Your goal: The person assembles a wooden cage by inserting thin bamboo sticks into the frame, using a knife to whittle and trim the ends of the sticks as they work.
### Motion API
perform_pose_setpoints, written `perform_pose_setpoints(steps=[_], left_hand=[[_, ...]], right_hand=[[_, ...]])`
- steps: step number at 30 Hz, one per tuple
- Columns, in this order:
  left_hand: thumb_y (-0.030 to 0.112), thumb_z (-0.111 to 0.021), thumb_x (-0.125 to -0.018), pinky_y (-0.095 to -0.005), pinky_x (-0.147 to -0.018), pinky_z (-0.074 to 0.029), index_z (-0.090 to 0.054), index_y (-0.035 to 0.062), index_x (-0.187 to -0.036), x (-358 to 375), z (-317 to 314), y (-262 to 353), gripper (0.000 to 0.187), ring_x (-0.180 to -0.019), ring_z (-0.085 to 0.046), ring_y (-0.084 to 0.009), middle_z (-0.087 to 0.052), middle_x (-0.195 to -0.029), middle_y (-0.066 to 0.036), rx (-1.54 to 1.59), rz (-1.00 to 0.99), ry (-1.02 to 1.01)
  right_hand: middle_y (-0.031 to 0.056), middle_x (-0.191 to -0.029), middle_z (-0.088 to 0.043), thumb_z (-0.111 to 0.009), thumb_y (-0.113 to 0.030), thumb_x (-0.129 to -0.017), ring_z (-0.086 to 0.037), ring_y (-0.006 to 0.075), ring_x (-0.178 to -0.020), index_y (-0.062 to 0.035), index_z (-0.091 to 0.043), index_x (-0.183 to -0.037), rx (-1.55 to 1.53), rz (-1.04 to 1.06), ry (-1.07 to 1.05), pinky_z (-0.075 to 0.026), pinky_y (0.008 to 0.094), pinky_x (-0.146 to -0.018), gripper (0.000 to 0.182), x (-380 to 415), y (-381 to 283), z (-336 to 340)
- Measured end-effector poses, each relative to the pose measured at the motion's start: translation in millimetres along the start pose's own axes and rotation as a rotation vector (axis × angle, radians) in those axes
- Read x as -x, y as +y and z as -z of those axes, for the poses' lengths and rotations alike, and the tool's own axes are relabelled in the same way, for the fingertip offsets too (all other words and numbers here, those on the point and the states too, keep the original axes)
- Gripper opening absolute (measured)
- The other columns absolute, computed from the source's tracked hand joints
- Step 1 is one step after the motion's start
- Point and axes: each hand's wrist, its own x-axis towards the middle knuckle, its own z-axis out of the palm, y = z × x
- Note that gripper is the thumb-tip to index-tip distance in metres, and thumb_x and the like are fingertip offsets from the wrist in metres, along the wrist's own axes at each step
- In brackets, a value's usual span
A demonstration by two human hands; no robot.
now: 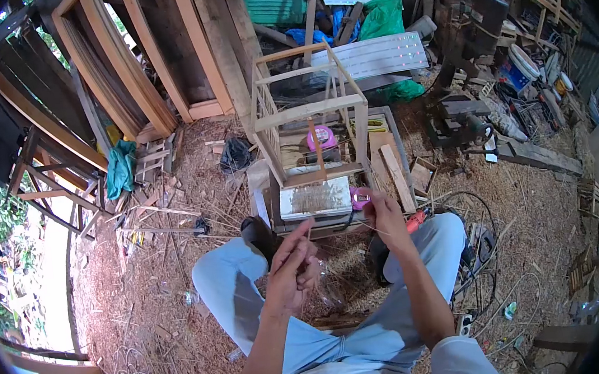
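Note:
My left hand (294, 268) is raised between my knees, fingers curled in and the index finger reaching forward. What it holds, if anything, is too thin to make out. My right hand (389, 221) is closed in a pinch just right of a small pink object (361, 197) with a pale face. A whitish, stained block (315, 198) lies ahead of both hands on a low wooden bench (317, 223). Behind it stands a light wooden frame (310, 107) of thin slats. Through the frame a round pink item (321, 138) shows.
A red-handled tool (416, 220) lies by my right knee, with a black cable (485, 205) looping beyond it. Wood strips (397, 177) rest right of the frame. Shavings cover the floor. Large wooden frames (115, 68) lean at the back left; a dark machine (466, 124) stands right.

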Motion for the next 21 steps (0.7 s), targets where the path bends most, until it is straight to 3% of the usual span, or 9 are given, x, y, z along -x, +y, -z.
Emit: perform_pose_setpoints(steps=[3, 4, 6, 8, 10, 13, 15, 19, 21], left_hand=[[0.014, -0.045, -0.095, -0.0162, -0.041, -0.025, -0.039, 0.0098, -0.135, -1, 4, 0, 0.04, -0.048, -0.03, -0.0028, -0.042, -0.079, -0.001, -0.031, -0.028, 0.05], [0.014, -0.045, -0.095, -0.0161, -0.041, -0.026, -0.039, 0.01, -0.135, 0, 4, 1, 0.041, -0.048, -0.03, -0.0029, -0.042, -0.079, 0.0, -0.036, -0.045, 0.051], [0.013, -0.046, -0.095, -0.0157, -0.041, -0.027, -0.039, 0.01, -0.135, 0, 2, 5, 0.041, -0.049, -0.031, -0.0029, -0.042, -0.079, 0.0, -0.057, -0.047, 0.074], [0.012, -0.046, -0.095, -0.0154, -0.042, -0.027, -0.039, 0.0101, -0.135, -1, 1, 6, 0.041, -0.05, -0.032, -0.003, -0.042, -0.079, -0.001, -0.076, -0.05, 0.097], [0.011, -0.047, -0.094, -0.015, -0.043, -0.028, -0.039, 0.01, -0.135, -4, 2, 6, 0.042, -0.051, -0.033, -0.0027, -0.043, -0.079, -0.001, -0.163, -0.098, 0.11], [0.01, -0.048, -0.094, -0.0151, -0.043, -0.028, -0.041, 0.01, -0.135, -4, -6, 4, 0.042, -0.053, -0.034, -0.0022, -0.044, -0.08, 0.0, -0.16, -0.054, 0.075], [0.01, -0.048, -0.094, -0.0152, -0.044, -0.027, -0.041, 0.0104, -0.135, -3, -8, -5, 0.042, -0.053, -0.034, -0.0022, -0.044, -0.08, 0.001, -0.227, -0.021, 0.053], [0.011, -0.05, -0.093, -0.0153, -0.046, -0.028, -0.042, 0.0123, -0.135, 2, -14, -24, 0.043, -0.056, -0.033, -0.0024, -0.044, -0.079, 0.003, -0.287, 0.057, 0.049], [0.012, -0.051, -0.093, -0.0156, -0.048, -0.029, -0.043, 0.0135, -0.135, 5, -16, -26, 0.043, -0.058, -0.034, -0.0023, -0.043, -0.078, 0.004, -0.297, 0.093, 0.061]], right_hand=[[0.0054, -0.079, -0.056, -0.04, -0.03, -0.098, -0.049, 0.012, -0.049, -0.0052, -0.057, -0.11, -0.036, 0.245, 0.006, -0.044, 0.0258, -0.051, 0.033, -17, 16, 14], [0.0054, -0.079, -0.056, -0.04, -0.03, -0.098, -0.049, 0.012, -0.049, -0.0052, -0.057, -0.11, -0.038, 0.246, 0.005, -0.044, 0.0258, -0.051, 0.033, -13, 0, 11], [0.003, -0.077, -0.052, -0.041, -0.025, -0.097, -0.044, 0.0071, -0.051, 0.0, -0.053, -0.106, -0.518, 0.112, 0.208, -0.041, 0.023, -0.05, 0.029, 5, -41, 10], [0.0035, -0.072, -0.053, -0.044, -0.02, -0.096, -0.046, 0.0081, -0.048, 0.0008, -0.05, -0.101, -0.449, 0.185, 0.333, -0.04, 0.0225, -0.046, 0.022, 12, -48, 7], [0.0028, -0.065, -0.052, -0.053, -0.017, -0.092, -0.046, 0.0083, -0.047, -0.001, -0.05, -0.104, 0.142, 0.91, 0.346, -0.038, 0.0217, -0.043, 0.02, 11, -25, 9], [0.0024, -0.057, -0.051, -0.068, -0.011, -0.079, -0.046, 0.0111, -0.047, -0.0036, -0.057, -0.078, 0.288, 0.697, 0.079, -0.039, 0.0259, -0.044, 0.013, 41, -36, -22], [0.0098, -0.064, -0.061, -0.072, -0.013, -0.069, -0.061, 0.0235, -0.053, -0.0054, -0.062, -0.073, 0.534, 0.726, -0.017, -0.046, 0.0337, -0.049, 0.013, 43, -31, -37], [0.0102, -0.066, -0.062, -0.076, -0.02, -0.051, -0.063, 0.027, -0.063, -0.0105, -0.063, -0.074, 0.724, 0.669, -0.089, -0.048, 0.0401, -0.054, 0.028, 49, -30, -42], [0.0095, -0.066, -0.062, -0.076, -0.021, -0.051, -0.063, 0.0267, -0.062, -0.0111, -0.063, -0.073, 0.767, 0.66, -0.064, -0.048, 0.0397, -0.054, 0.027, 48, -24, -42]])
